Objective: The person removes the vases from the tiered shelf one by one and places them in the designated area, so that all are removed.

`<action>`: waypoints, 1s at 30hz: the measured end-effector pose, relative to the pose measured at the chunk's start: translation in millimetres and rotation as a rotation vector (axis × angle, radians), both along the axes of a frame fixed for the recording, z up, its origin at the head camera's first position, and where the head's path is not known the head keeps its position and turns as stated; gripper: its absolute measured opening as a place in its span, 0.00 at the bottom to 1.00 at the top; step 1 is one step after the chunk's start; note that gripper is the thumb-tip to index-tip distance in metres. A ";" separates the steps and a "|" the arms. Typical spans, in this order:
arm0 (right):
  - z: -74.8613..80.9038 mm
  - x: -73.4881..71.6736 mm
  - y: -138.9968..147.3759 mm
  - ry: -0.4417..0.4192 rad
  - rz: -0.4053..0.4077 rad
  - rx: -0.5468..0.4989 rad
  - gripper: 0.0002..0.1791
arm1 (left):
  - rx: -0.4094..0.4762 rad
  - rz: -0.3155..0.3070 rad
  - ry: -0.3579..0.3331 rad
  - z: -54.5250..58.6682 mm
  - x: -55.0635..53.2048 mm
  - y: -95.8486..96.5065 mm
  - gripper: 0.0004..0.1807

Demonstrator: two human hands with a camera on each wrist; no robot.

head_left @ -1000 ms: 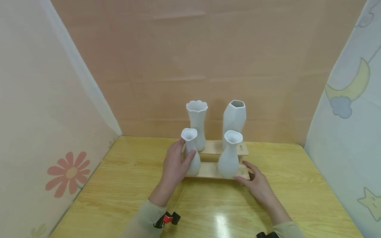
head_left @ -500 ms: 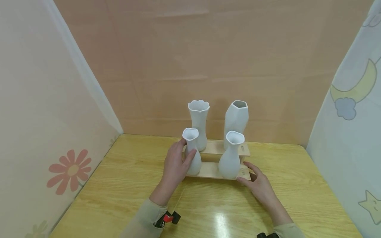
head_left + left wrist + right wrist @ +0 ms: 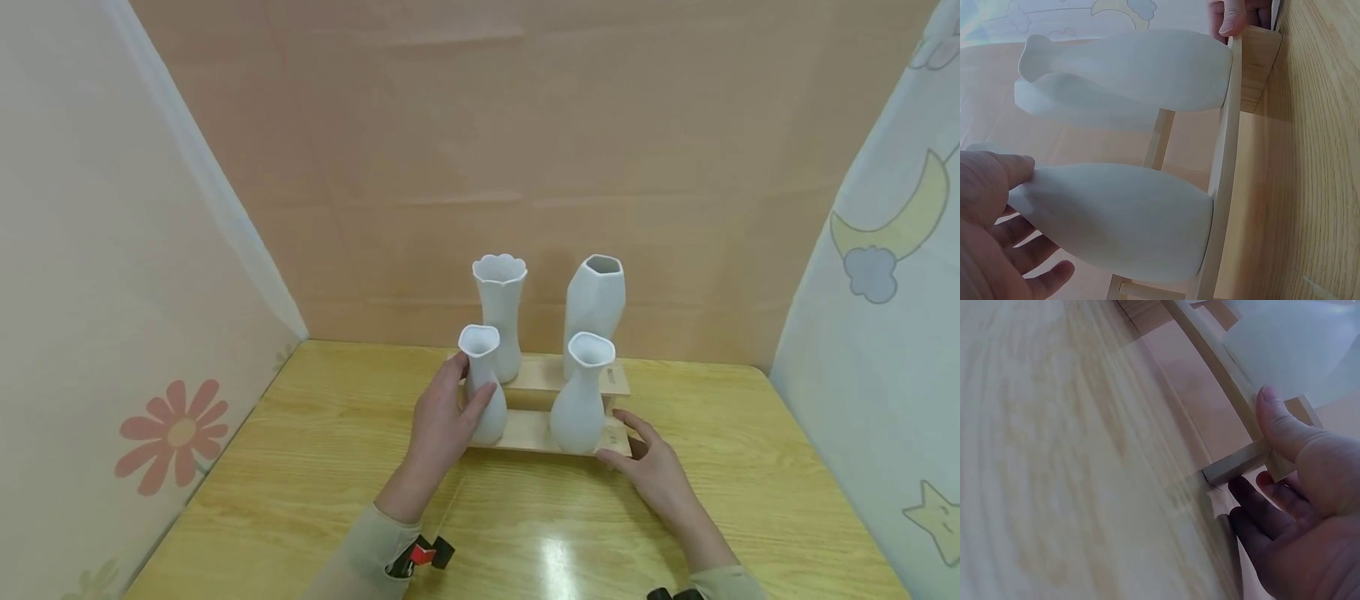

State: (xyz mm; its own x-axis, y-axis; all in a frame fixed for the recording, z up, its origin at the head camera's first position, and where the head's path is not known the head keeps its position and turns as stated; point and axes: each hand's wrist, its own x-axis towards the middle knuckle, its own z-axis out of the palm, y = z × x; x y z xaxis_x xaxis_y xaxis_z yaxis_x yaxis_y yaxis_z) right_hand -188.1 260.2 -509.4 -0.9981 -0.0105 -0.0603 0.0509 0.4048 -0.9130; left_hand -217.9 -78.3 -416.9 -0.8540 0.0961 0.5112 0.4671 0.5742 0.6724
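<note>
Head: vase (image 3: pixel 491 417) in left hand (image 3: pixel 441 417)

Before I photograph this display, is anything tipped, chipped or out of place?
Nothing stands out. All four white vases look upright on the two-tier wooden stand, two per tier, with no visible damage. The left hand holds the front-left vase; the right hand grips the stand's right end.

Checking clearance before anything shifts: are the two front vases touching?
Apart. The head view shows bare lower shelf between the left front vase and the right front vase.
</note>
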 end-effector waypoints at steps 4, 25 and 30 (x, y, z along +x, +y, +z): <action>-3.5 -1.4 0.5 0.022 -0.003 -0.018 0.52 | 0.013 -0.003 -0.005 1.6 1.1 -0.6 0.28; -10.3 2.0 1.4 0.100 0.050 0.018 0.48 | 0.082 0.007 -0.063 11.7 4.2 -14.7 0.30; -12.7 2.9 2.8 0.098 0.045 0.020 0.48 | 0.108 0.025 -0.035 18.2 3.0 -24.5 0.28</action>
State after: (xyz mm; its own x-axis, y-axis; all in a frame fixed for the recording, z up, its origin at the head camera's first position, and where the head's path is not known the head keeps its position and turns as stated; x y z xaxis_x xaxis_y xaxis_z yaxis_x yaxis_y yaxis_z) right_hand -185.2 263.0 -522.1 -0.9978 -0.0548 0.0372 -0.0569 0.4225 -0.9046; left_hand -215.0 -102.9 -398.7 -0.8729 0.0202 0.4875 0.4287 0.5088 0.7466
